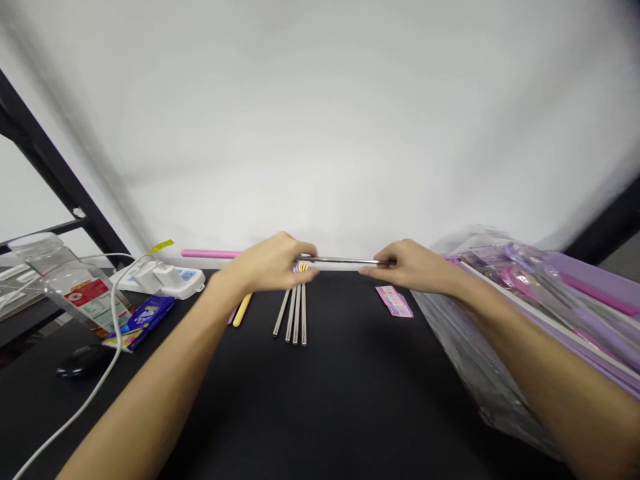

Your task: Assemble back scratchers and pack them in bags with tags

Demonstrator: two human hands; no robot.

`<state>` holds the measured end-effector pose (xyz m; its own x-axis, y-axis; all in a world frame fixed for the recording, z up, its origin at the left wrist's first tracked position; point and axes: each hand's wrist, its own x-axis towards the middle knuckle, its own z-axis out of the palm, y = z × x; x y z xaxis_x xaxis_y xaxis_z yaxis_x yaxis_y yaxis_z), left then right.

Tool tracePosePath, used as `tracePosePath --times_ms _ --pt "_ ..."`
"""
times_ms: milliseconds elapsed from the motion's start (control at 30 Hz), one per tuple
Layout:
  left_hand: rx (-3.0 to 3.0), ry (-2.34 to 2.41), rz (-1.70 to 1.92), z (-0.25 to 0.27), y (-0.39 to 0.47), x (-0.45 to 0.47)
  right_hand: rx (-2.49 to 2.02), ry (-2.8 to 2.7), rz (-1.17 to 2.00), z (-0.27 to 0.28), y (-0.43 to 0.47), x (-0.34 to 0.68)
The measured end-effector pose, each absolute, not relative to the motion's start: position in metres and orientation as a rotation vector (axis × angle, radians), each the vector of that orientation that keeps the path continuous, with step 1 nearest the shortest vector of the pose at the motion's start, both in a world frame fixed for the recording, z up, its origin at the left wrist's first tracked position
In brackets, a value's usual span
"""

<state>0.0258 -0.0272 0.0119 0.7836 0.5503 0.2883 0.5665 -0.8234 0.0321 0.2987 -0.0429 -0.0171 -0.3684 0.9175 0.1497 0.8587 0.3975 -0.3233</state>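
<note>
A slim silver metal rod [345,260] runs level between my hands, above the far part of the black table. My left hand [273,261] pinches its left end between thumb and fingers. The right end is gripped the same way by my right hand [407,267]. A pink stick [210,254] pokes out left of my left hand, nearly in line with the rod; my hand hides whether they join. Below lie several silver rods [296,320], partly covered by my left hand. Beside them are a yellow stick [242,310] and a bit of a purple one. Pink cards [395,301] lie near my right hand.
On the left are a clear jar [83,283], a white power strip [185,281], a blue packet [147,320], a black mouse [85,361] and a white cable [116,320]. Plastic-wrapped pink and purple items [530,280] fill the right side. A white wall [320,133] stands behind.
</note>
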Motion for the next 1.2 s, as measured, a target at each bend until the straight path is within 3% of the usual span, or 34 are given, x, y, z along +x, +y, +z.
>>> tracePosePath --times_ms 467,767,1200 --pt "-2.635 -0.932 -0.424 0.001 -0.030 0.037 -1.512 -2.291 0.275 -0.026 -0.039 0.303" --pt "-2.586 -1.030 -0.429 0.009 -0.011 0.009 -1.710 -2.307 -0.149 -0.027 -0.032 0.334" --pt "-2.541 -0.903 -0.336 -0.013 -0.032 0.052 -1.598 -2.291 -0.020 -0.036 -0.036 0.288"
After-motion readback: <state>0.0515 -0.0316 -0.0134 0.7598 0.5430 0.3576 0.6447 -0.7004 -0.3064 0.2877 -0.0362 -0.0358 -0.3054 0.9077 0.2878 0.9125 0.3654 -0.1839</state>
